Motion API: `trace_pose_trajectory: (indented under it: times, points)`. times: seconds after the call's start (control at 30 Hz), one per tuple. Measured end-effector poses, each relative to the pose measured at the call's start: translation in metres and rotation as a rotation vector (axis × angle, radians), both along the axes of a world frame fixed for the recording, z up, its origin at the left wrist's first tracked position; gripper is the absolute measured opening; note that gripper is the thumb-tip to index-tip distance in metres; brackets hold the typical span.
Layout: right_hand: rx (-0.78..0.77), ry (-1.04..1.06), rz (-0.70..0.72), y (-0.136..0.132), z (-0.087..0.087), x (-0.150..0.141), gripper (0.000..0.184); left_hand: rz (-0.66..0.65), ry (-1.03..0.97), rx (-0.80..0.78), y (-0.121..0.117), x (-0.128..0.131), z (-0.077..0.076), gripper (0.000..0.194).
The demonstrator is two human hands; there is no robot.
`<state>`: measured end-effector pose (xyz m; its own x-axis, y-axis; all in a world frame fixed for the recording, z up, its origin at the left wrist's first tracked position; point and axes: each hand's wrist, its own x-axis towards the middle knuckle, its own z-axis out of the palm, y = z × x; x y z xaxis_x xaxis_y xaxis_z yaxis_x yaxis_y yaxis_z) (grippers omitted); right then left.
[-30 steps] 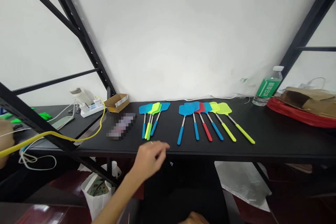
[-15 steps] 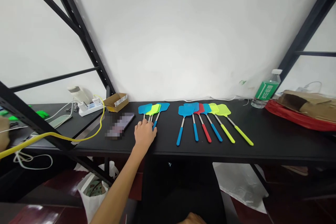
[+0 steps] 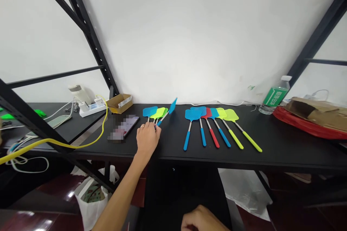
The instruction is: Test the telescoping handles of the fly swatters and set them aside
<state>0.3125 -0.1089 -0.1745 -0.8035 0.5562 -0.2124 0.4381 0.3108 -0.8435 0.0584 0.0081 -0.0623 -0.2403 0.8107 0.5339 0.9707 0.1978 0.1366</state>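
My left hand (image 3: 148,139) is closed around the handle of a blue fly swatter (image 3: 172,105), whose head stands tilted up on edge above the black table. Under and beside that hand lie another blue fly swatter (image 3: 150,112) and yellow-green fly swatters (image 3: 159,112), their handles mostly hidden by my fingers. To the right, a fanned row holds several fly swatters: blue ones (image 3: 193,114), a red one (image 3: 208,113) and yellow-green ones (image 3: 231,114), handles toward me. Low at the bottom edge, my right hand (image 3: 202,219) is curled closed, with nothing visible in it.
A phone (image 3: 128,125) and an open cardboard box (image 3: 120,104) lie left of the swatters. A yellow cable (image 3: 104,122) crosses in front of the black rack post. A water bottle (image 3: 275,95) and cardboard on a red bag (image 3: 303,124) stand at right.
The blue fly swatter at my left hand has turned from lying flat to having its head tilted up on edge. My right hand has risen further into view.
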Motion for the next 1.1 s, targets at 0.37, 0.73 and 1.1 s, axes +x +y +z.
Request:
trace_pose_trajectory:
  times: [0.37,0.73,1.1]
  points:
    - [-0.261,0.896,-0.650,0.118,0.141,0.004,0.051,-0.558,-0.396,-0.073,-0.030,0.043,0.036,0.009]
    - [-0.007,0.879,-0.734,0.126,0.125,0.022,0.050,-0.736,-0.234,-0.286,-0.050,0.087,0.037,0.027]
    - [0.300,0.773,-0.715,0.132,0.135,0.044,0.048,-0.931,-0.567,-0.444,-0.058,0.089,0.052,0.044]
